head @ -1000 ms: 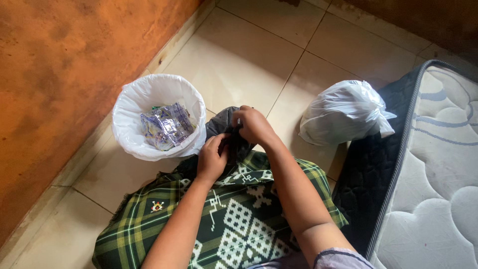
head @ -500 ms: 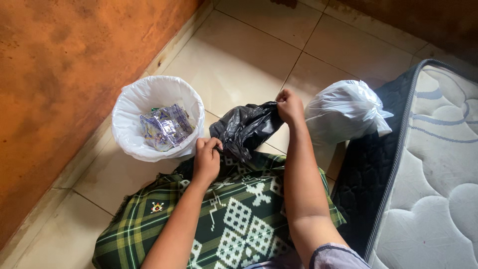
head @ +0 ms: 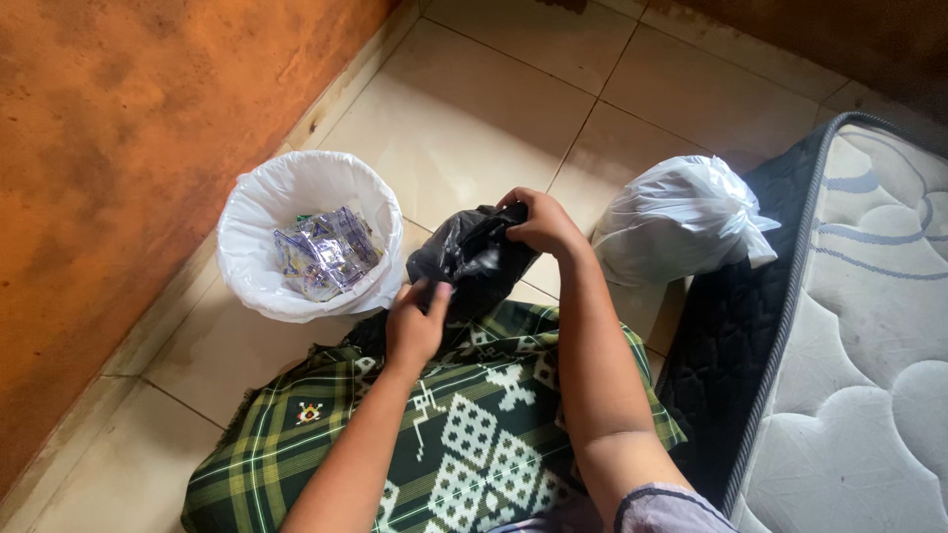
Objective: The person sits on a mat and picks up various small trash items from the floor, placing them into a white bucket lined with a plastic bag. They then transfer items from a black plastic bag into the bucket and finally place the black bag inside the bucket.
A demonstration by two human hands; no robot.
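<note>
Soft, even daylight on pale floor tiles (head: 464, 118), faint shadows, sharp focus, dimmer upper-right corner.

Both hands grip a crumpled black plastic bag (head: 472, 259) just right of the white-lined bin (head: 259, 286): the left hand (head: 415, 328) pinches its lower edge, the right hand (head: 541, 225) its top. A tied white bag (head: 681, 219) sits further right of the bin.

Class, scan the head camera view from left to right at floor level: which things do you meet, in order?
Orange wall → white-lined bin → black plastic bag held by both hands → tied white bag → mattress.
</note>
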